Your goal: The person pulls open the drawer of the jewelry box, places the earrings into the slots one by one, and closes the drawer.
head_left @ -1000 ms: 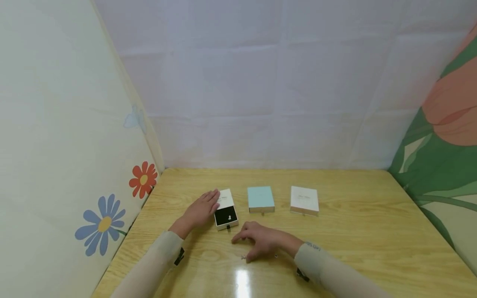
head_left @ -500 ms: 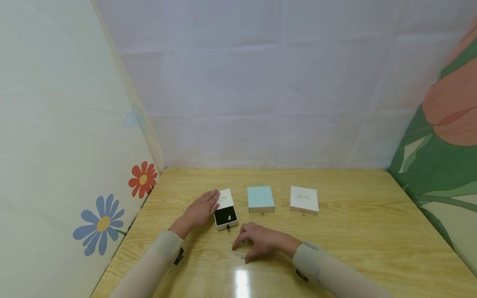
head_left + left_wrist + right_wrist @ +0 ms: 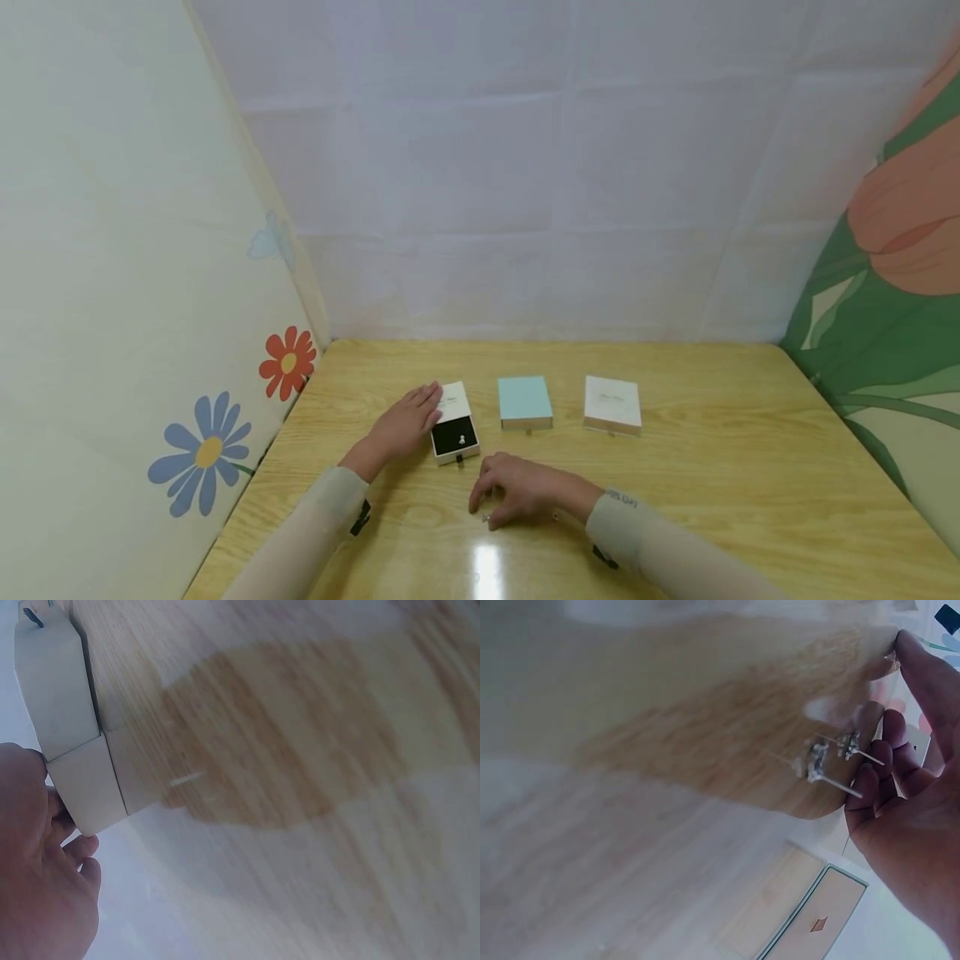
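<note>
My left hand (image 3: 401, 427) holds the sleeve of a small white jewellery box (image 3: 453, 402), thumb at its near part and fingers over the top. The drawer is pulled toward me, showing a black pad (image 3: 447, 435) with a small silver piece (image 3: 462, 439) on it. In the left wrist view the fingers lie at the sleeve's end (image 3: 86, 787). My right hand (image 3: 525, 485) is low over the table, thumb and index finger apart on either side of a tiny silver earring (image 3: 486, 518). Stud earrings (image 3: 817, 763) lie beside its curled fingers in the right wrist view.
A light blue box (image 3: 525, 398) and another white box (image 3: 612, 402) stand shut to the right of the opened one. Another tiny item (image 3: 556, 516) lies by my right wrist. The glossy wooden table (image 3: 712, 467) meets a pale cloth backdrop (image 3: 555, 250).
My right hand has shifted slightly toward me, and its index finger and thumb have drawn closer together around the tiny earring. The left hand and the boxes stay put.
</note>
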Available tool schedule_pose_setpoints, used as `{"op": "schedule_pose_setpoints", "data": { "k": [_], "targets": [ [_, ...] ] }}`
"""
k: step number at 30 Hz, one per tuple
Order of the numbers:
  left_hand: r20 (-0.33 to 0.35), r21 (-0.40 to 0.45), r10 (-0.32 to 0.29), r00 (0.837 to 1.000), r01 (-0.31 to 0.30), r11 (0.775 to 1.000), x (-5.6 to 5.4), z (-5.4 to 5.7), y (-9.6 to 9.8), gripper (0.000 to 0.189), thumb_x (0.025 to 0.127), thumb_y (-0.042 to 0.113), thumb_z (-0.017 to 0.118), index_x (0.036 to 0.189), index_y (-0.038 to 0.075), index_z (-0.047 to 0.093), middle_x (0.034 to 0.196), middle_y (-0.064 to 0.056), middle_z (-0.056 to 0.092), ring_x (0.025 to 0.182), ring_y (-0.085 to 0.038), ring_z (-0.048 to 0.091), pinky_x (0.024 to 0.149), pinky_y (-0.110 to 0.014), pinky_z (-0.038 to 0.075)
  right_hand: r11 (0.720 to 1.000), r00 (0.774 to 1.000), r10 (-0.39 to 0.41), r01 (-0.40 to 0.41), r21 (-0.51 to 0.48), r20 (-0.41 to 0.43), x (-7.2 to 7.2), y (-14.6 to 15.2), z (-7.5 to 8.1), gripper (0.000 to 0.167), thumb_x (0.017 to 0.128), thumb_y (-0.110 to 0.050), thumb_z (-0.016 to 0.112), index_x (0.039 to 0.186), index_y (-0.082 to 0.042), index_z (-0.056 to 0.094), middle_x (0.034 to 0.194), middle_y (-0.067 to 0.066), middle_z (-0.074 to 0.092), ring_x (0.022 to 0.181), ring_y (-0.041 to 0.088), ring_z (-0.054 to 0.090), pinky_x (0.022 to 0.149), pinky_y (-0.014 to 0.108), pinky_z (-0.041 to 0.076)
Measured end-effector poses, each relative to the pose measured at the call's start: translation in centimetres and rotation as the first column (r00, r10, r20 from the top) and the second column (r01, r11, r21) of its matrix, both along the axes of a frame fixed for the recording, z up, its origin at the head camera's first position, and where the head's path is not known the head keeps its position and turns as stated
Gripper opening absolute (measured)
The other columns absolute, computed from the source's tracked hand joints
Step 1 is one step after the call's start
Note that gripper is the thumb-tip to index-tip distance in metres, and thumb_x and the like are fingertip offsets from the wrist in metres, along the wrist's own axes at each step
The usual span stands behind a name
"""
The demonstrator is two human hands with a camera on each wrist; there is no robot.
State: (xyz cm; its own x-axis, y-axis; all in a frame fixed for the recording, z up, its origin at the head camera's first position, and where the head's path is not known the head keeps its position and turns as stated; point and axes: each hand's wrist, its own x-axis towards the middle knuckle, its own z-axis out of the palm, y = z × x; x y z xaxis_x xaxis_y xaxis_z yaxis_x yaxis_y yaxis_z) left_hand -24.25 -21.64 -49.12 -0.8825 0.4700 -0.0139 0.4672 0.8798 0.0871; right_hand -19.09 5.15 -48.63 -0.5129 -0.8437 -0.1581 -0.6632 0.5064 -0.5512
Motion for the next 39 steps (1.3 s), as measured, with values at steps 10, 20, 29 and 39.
{"op": "schedule_pose_setpoints", "data": {
  "k": [10, 20, 29, 39],
  "targets": [
    [-0.002, 0.013, -0.015, 1.0, 0.015, 1.0, 0.22, 0.44, 0.14, 0.056, 0.112, 0.029, 0.036, 0.156, -0.004, 0.031, 0.164, -0.018, 0.03, 0.151, -0.034, 0.03, 0.124, -0.047, 0.026, 0.999, 0.999, 0.028, -0.028, -0.015, -0.022, -0.15, -0.34, -0.38, 0.02, 0.08, -0.024, 0.085, 0.098, -0.031, 0.079, 0.097, -0.018, 0.058, 0.095, -0.002, 0.046, 0.086, 0.017, 0.042],
    [-0.011, 0.004, -0.027, 1.0, 0.027, 1.0, 0.3, 0.59, 0.09, 0.055, 0.112, 0.029, 0.036, 0.156, -0.005, 0.032, 0.163, -0.019, 0.031, 0.151, -0.034, 0.03, 0.124, -0.047, 0.026, 1.0, 1.0, 0.01, -0.01, -0.016, -0.008, -0.01, -0.53, -0.51, 0.014, 0.082, -0.025, 0.084, 0.093, -0.032, 0.078, 0.093, -0.02, 0.056, 0.09, -0.002, 0.046, 0.081, 0.016, 0.042],
    [0.0, 0.011, -0.018, 1.0, 0.018, 1.0, 0.33, 0.6, 0.1, 0.056, 0.112, 0.03, 0.036, 0.156, -0.004, 0.032, 0.163, -0.018, 0.03, 0.151, -0.034, 0.03, 0.124, -0.047, 0.026, 0.999, 1.0, 0.022, -0.022, -0.026, -0.012, 0.16, -0.74, -0.22, 0.012, 0.082, -0.021, 0.083, 0.09, -0.029, 0.077, 0.088, -0.022, 0.055, 0.086, -0.003, 0.047, 0.079, 0.014, 0.042],
    [-0.003, 0.007, -0.003, 1.0, 0.003, 1.0, 0.34, 0.45, 0.09, 0.055, 0.112, 0.03, 0.036, 0.157, -0.002, 0.032, 0.164, -0.016, 0.03, 0.151, -0.032, 0.03, 0.124, -0.046, 0.026, 0.999, 1.0, 0.025, -0.024, -0.033, 0.014, 0.2, -1.02, 0.01, 0.008, 0.088, -0.018, 0.079, 0.089, -0.026, 0.077, 0.086, -0.022, 0.058, 0.084, -0.006, 0.051, 0.082, 0.015, 0.046]
  ]
}}
